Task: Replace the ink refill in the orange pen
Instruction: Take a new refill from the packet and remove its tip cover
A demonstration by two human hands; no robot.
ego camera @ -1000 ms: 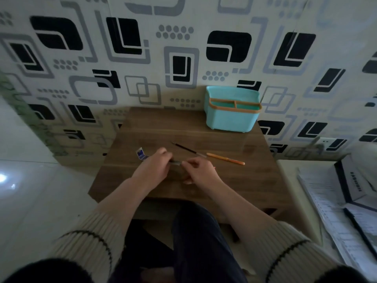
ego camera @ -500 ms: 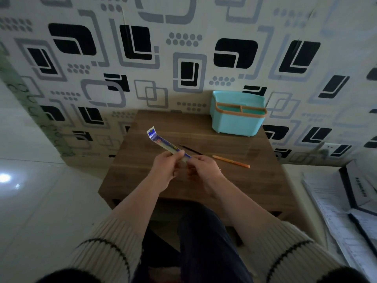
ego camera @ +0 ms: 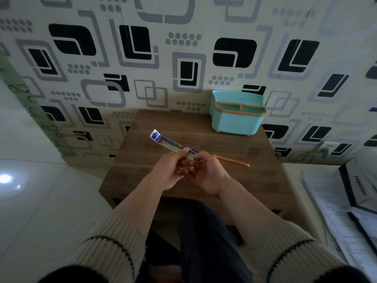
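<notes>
A long, narrow refill packet (ego camera: pixel 167 141) with a blue header is lifted above the brown table (ego camera: pixel 142 160), slanting up to the left. My left hand (ego camera: pixel 170 169) pinches it near its lower end, and my right hand (ego camera: pixel 206 173) grips that same end, fingers curled. Behind my right hand the orange pen (ego camera: pixel 232 160) lies on the table, pointing right; its left part is hidden by my hands.
A turquoise organiser box (ego camera: pixel 237 114) with an orange rim stands at the table's back right against the patterned wall. Papers and a black-edged box (ego camera: pixel 346 199) lie on the floor to the right. Pale tiled floor (ego camera: pixel 40 201) lies to the left.
Both hands lifted the refill packet off the table and raised it; its blue end now points up-left. The pen has stayed where it lay.
</notes>
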